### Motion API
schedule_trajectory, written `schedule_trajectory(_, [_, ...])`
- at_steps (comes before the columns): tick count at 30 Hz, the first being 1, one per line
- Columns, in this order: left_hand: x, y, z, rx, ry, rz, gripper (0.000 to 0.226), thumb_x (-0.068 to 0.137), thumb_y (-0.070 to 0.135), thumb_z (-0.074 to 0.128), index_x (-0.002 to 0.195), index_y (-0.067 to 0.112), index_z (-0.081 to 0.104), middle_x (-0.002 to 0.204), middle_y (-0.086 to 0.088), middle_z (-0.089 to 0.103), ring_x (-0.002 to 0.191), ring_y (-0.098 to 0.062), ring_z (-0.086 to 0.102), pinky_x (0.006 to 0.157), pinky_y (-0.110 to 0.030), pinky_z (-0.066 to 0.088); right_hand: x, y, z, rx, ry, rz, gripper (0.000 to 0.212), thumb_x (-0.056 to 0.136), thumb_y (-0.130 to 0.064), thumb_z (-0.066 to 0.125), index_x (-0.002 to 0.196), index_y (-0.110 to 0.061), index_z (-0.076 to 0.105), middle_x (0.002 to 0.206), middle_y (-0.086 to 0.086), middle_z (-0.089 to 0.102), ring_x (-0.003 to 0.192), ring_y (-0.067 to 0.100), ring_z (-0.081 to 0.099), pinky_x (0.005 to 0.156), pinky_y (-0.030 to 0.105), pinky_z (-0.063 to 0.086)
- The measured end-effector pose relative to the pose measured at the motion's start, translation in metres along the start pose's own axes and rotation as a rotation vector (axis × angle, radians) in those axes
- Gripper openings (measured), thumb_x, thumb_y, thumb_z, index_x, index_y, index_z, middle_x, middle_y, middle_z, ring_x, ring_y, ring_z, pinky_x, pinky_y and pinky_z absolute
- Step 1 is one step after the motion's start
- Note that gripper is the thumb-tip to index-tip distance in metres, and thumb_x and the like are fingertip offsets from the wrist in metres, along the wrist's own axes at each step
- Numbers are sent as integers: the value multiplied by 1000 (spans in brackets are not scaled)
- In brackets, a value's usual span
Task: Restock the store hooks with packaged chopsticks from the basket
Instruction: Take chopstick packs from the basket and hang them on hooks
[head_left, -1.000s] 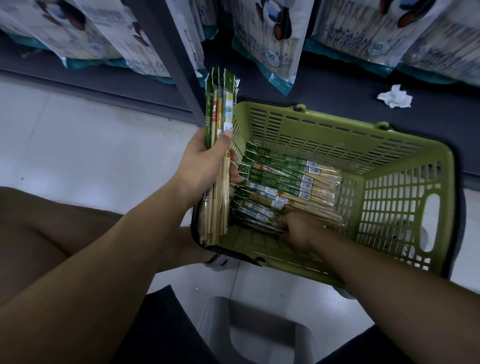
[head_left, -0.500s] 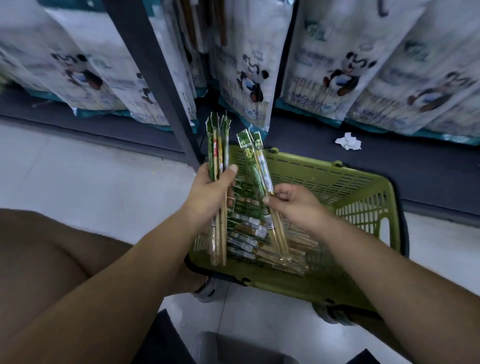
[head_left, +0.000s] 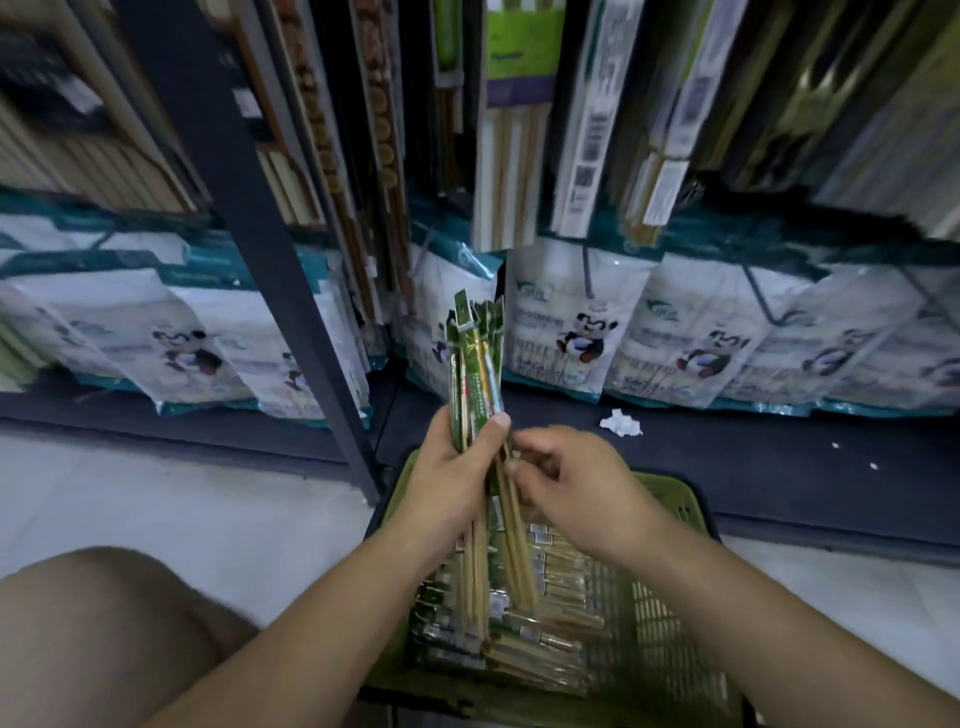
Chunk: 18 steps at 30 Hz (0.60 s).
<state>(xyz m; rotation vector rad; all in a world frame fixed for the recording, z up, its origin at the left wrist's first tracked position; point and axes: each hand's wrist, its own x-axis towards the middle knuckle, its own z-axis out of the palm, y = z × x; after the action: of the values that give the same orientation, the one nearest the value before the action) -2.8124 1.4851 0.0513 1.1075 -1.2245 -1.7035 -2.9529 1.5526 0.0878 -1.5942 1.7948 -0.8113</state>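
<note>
Head — chopsticks in left hand, right hand pinching

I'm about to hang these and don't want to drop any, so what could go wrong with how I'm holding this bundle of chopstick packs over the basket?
1. The left hand grips the bundle of chopstick packs mid-length, and its lower ends splay apart. While the right hand pinches at it, a pack could slide out into the basket.
2. The pack tops sit at uneven heights, so their hang holes may not line up for a hook.
</note>
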Motion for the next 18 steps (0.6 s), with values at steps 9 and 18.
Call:
schedule_trajectory(9, [-14,67,28,63,-141,189,23,93,36,74,110,28,61,82,19,71,79,-2,69,69,-20,53,-19,-41,-64,266,220,-5,10,91,-27,75,88,-36,72,78,-2,70,68,20,68,60,37,60])
schedule_trajectory(18, [-18,150,58,229,-280,443,30,90,19,78,116,18,61,86,13,72,79,-1,70,67,-13,52,10,-119,-157,428,500,-198,5,91,-24,75,91,-22,71,75,2,72,68,16,71,53,25,55])
